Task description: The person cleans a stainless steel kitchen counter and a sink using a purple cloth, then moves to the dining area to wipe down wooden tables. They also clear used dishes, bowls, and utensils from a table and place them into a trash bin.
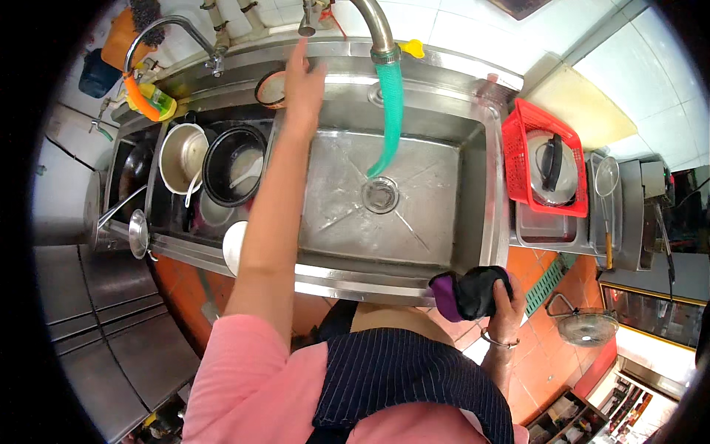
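Observation:
My left hand [306, 89] stretches over the sink's back ledge, its index finger pointing up at a metal tap [308, 23] on the wall. The hand is slightly blurred, with nothing seen in it; whether the fingertip touches the tap, I cannot tell. Near that wrist sits a round, orange-rimmed bowl [270, 90], partly covered by the hand. By the sink's front right corner, my right hand [507, 297] grips a bunched black and purple cloth item [474, 293]. Between the hands lies a stainless steel sink basin [338, 205]. A green hose [390, 111] hangs from a curved spout to its drain [380, 195].
The left basin holds a metal pot [183, 158] and a black pot [222, 172] with a white ladle. A white dish [235, 247] rests at the front rim, partly behind my forearm. Right of the sink, a red plastic basket [516, 161] contains a glass lid [538, 172].

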The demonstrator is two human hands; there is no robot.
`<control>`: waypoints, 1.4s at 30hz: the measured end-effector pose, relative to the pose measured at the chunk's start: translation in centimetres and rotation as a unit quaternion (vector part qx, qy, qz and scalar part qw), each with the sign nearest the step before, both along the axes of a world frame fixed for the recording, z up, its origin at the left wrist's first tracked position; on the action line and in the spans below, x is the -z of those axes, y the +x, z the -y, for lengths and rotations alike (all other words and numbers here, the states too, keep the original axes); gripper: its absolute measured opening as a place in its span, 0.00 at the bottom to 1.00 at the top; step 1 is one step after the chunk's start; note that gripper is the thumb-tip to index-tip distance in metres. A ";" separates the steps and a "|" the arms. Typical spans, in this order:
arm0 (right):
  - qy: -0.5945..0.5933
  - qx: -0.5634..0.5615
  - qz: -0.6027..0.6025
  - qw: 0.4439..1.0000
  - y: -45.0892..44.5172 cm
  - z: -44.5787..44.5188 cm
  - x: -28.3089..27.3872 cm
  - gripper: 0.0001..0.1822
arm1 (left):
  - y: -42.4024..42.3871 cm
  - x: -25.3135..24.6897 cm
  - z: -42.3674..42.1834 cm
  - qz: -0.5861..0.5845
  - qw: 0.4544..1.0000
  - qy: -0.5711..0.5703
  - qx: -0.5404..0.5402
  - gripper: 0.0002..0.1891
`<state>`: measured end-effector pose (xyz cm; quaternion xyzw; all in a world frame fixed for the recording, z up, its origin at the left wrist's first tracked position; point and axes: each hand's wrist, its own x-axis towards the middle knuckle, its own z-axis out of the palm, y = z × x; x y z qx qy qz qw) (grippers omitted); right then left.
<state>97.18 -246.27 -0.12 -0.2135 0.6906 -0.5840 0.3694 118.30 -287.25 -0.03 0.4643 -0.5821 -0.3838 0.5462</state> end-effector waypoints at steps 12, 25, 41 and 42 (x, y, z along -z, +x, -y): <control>0.019 -0.054 -0.041 0.998 0.8 2.4 -0.8 0.11 | -6.4 1.9 -11.2 0.099 0.970 -0.027 0.220 0.18; 0.056 -0.037 -0.039 0.997 1.1 1.1 0.4 0.11 | -15.1 4.7 -4.5 0.072 0.973 -0.109 0.192 0.18; 0.354 0.150 -0.211 0.899 -3.8 -1.8 5.6 0.19 | -11.8 30.4 -15.4 0.284 0.883 0.177 0.328 0.09; 0.391 0.090 -0.244 0.883 -4.2 -0.9 4.9 0.24 | -12.0 31.4 -14.5 0.361 0.875 0.088 0.309 0.11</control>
